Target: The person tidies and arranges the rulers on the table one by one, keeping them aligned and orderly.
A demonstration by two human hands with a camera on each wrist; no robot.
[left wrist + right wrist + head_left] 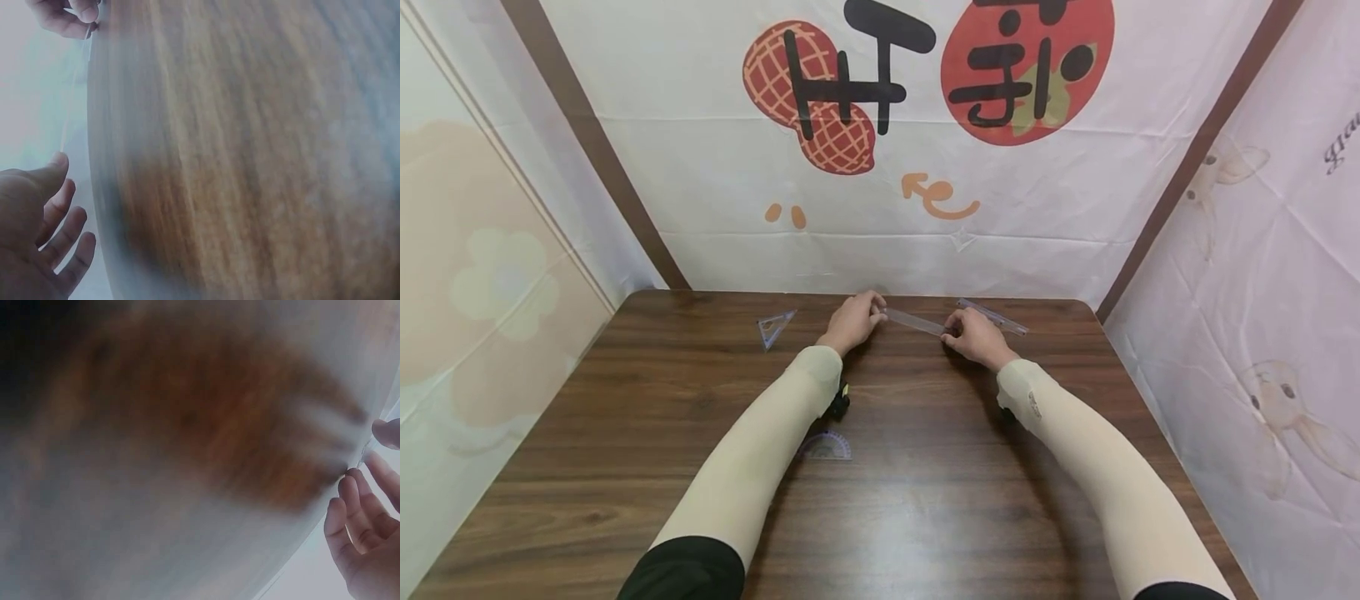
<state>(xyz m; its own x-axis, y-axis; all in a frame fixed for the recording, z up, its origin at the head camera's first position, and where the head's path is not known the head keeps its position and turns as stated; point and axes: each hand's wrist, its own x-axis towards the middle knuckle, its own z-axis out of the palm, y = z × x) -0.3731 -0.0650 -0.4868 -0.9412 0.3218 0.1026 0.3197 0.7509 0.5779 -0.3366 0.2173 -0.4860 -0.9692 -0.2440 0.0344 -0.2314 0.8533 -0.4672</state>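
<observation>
A clear straight ruler [915,322] spans the gap between both hands near the table's far edge. At its left end, my left hand [854,322] pinches it between thumb and fingers; in the left wrist view the same hand [37,219] shows its other fingers loosely bent. My right hand [977,337] pinches the ruler's right end, and in the right wrist view this hand [369,519] has its fingertips by the table edge. Just behind the right hand lies a second clear ruler [1006,323], partly hidden by it.
A clear set square [772,327] lies left of the left hand. A clear protractor [829,446] lies nearer, beside the left forearm and partly covered by it. The brown wooden table [917,500] ends at a white printed cloth wall [880,258], with more cloth at both sides.
</observation>
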